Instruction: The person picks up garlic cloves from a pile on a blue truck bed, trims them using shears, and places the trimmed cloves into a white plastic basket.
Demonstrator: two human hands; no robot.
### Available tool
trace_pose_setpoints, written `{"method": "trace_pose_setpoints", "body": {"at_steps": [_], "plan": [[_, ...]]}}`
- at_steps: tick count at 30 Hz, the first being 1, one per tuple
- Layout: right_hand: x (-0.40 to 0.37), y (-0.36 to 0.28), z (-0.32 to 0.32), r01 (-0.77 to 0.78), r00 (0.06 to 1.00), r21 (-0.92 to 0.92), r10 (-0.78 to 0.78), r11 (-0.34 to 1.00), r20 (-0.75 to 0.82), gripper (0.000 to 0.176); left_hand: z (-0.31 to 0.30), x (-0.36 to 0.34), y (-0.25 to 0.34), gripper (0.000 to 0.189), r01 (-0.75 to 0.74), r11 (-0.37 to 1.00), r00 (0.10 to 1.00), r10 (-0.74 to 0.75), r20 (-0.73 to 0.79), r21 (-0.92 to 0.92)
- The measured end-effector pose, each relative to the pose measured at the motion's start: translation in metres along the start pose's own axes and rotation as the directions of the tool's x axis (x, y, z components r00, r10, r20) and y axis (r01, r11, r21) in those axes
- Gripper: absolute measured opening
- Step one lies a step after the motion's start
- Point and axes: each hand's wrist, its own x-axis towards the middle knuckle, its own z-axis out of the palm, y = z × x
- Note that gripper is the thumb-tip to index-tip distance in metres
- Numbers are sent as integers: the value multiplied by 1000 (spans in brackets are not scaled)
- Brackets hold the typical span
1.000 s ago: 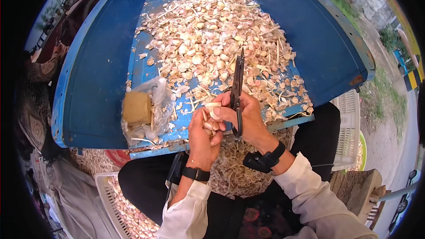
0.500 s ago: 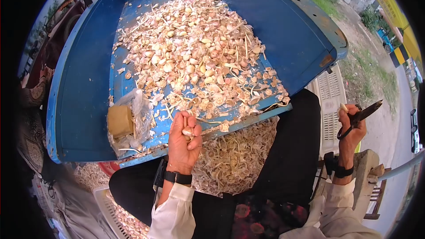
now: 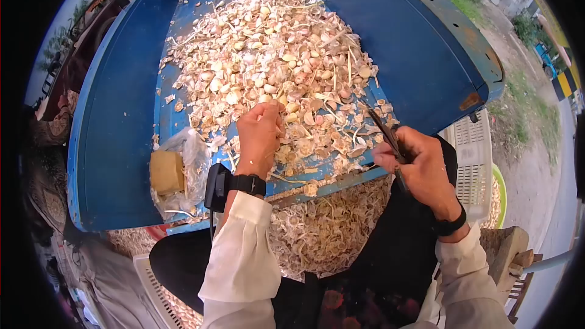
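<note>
Garlic (image 3: 268, 42) lay heaped in a loose pile of bulbs, cloves and dry stalks on the blue metal bed (image 3: 116, 122). The left hand (image 3: 259, 137) rested palm down on the near edge of that pile, fingers curled into the bulbs; whether they had closed on one could not be told. The right hand (image 3: 420, 167) hung just off the pile's right edge, wrapped tight round the handles of dark scissors (image 3: 384, 131), whose blades looked together and pointed up-left towards the heap. Papery skins (image 3: 323, 225) covered the lap below. A brown block (image 3: 166, 172) in a clear bag (image 3: 195, 152) sat left of the left wrist, and a white crate (image 3: 472, 158) stood at the right.
</note>
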Motion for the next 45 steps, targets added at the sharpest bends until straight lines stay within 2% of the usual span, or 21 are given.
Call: {"method": "trace_pose_setpoints", "body": {"at_steps": [2,5,8,11,13,15,16,18,19,21,23,25,28,33,35,38,40,41,43,44,45], "plan": [[54,-5,37,123,987,-91,-112,988,115,21,-3,-9,10,21,163,901,987,-154,55,-401],[102,2,85,132,990,-346,-105,929,97,16,-16,-33,2,22,189,836,982,-169,85,-515],[115,17,111,150,986,-540,-83,828,147,18,-16,-49,-10,25,165,858,986,-158,55,-487],[111,14,100,139,982,-402,-74,905,174,20,-4,-54,-18,28,148,890,989,-131,69,-432],[103,4,90,197,972,-377,-129,905,198,22,7,-54,-20,33,159,949,987,-150,51,-272],[91,-14,79,377,910,-263,-302,888,284,23,11,-54,-25,35,170,948,984,-148,99,-269],[88,-18,79,524,844,-291,-441,800,306,23,11,-56,-26,33,178,922,976,-121,179,-343],[86,-22,78,518,837,-158,-461,840,293,23,5,-60,-29,27,198,858,955,-59,292,-474],[84,-23,79,504,831,-15,-480,864,282,24,1,-64,-30,27,197,858,955,-60,289,-475],[70,-31,74,408,879,48,-407,912,248,31,-7,-73,-29,28,211,785,951,-27,308,-582],[58,-36,61,193,967,-179,-155,965,204,41,-16,-78,-35,29,217,694,950,11,312,-687],[48,-27,51,187,955,-228,-122,956,272,52,-19,-84,-38,32,167,718,963,27,267,-676],[36,-10,45,368,889,-430,-176,825,423,54,-18,-89,-41,35,93,805,972,55,230,-586],[36,-6,50,422,874,-469,-211,776,437,53,-17,-94,-43,31,-109,952,976,157,152,-285],[37,-5,52,411,872,-469,-187,782,451,53,-19,-96,-40,31,-122,955,972,170,162,-271],[36,0,52,439,858,-420,-233,794,457,53,-21,-98,-37,30,-120,966,968,166,188,-231],[39,4,53,255,802,-181,-103,950,589,53,-19,-100,-38,29,-122,976,967,157,199,-180],[42,7,55,251,803,-185,-98,950,588,53,-17,-100,-39,29,-118,976,967,155,203,-184],[51,8,61,161,895,-141,-84,977,438,50,-13,-98,-42,28,-40,885,963,159,220,-464],[65,3,57,66,938,-214,12,975,345,42,-13,-97,-46,32,-23,805,946,209,246,-593],[78,5,60,65,938,-216,14,974,347,42,-12,-97,-47,32,-21,803,947,208,246,-595]]}}
